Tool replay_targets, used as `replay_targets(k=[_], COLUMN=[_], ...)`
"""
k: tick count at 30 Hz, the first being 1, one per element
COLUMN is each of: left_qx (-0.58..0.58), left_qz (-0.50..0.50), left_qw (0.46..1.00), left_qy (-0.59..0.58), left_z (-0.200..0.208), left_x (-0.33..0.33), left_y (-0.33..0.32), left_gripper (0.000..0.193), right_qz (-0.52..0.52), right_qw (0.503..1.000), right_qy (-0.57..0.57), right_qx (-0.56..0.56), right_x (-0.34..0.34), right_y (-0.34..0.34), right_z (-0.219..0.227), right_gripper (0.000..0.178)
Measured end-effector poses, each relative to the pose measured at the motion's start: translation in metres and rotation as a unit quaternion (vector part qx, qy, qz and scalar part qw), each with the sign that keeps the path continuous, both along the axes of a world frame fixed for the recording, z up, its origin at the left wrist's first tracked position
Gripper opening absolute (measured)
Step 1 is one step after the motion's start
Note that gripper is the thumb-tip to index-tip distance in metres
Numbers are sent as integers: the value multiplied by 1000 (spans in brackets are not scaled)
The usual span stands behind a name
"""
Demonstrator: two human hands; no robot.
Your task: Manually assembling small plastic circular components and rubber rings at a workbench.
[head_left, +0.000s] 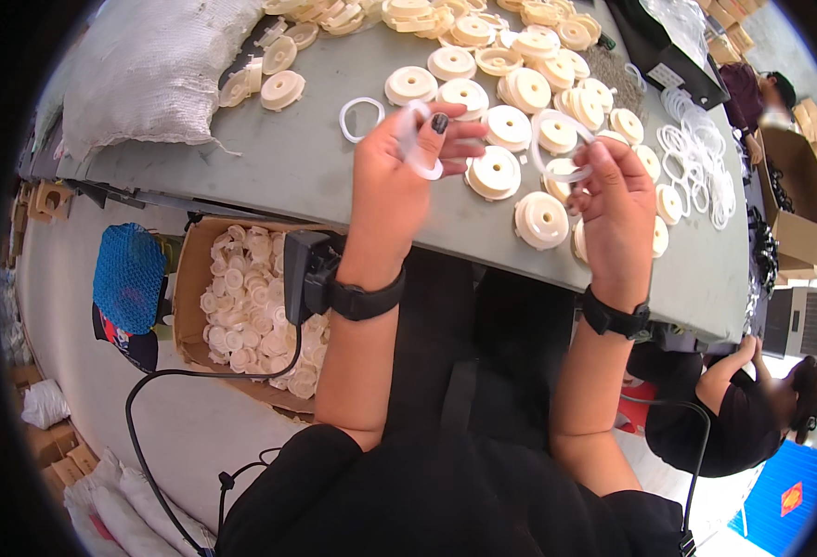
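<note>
My left hand (pixel 404 158) pinches a white ring (pixel 416 148) between thumb and fingers, slightly blurred. To its right, my right hand (pixel 613 190) grips another thin white ring (pixel 537 153) by its edge, above the cream discs. Many round cream plastic discs (pixel 495 173), each with a small hole in the middle, cover the table around and beyond both hands. One loose white ring (pixel 362 119) lies flat just left of my left hand. A spread of similar rings (pixel 692 153) lies right of my right hand.
A white woven sack (pixel 153 79) rests on the grey table (pixel 269 176) at the left. Below the table edge stands a cardboard box (pixel 190 306) full of pale discs. A black box (pixel 673 51) sits at the far right. Two other people (pixel 733 408) work on the right.
</note>
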State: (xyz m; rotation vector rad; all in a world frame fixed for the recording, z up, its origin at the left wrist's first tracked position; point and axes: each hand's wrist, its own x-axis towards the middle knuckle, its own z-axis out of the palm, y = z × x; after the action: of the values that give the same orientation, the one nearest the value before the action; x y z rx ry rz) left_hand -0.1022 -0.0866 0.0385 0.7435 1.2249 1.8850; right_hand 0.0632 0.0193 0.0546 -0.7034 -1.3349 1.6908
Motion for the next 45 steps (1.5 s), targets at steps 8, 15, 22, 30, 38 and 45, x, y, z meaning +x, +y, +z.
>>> replay_targets(k=[8,15,22,30,38,45], left_qx=[45,-104,-117,-233,-213,-234], left_qz=[-202,-168,-148,-112,-95,-45], left_qw=[977,957,938,818,816,787], left_qy=[-51,212,289,514,529,568], left_z=[6,7,-5,-3,-8,-15], left_x=[15,27,27,40,40,47], left_y=[13,42,62,76,85,92], left_gripper=[31,18,15,21,18,14], right_qz=[97,123,48,15,8,-39], right_qw=[994,975,948,826,875,804], right_qy=[-52,-174,-290,-493,-386,-463], right_qx=[-13,71,123,272,290,370], right_x=[51,50,49,46,48,33], right_y=[19,31,47,55,68,61], right_z=[10,12,-1,-9,-32,-26], right_gripper=[20,17,13,14,10,9])
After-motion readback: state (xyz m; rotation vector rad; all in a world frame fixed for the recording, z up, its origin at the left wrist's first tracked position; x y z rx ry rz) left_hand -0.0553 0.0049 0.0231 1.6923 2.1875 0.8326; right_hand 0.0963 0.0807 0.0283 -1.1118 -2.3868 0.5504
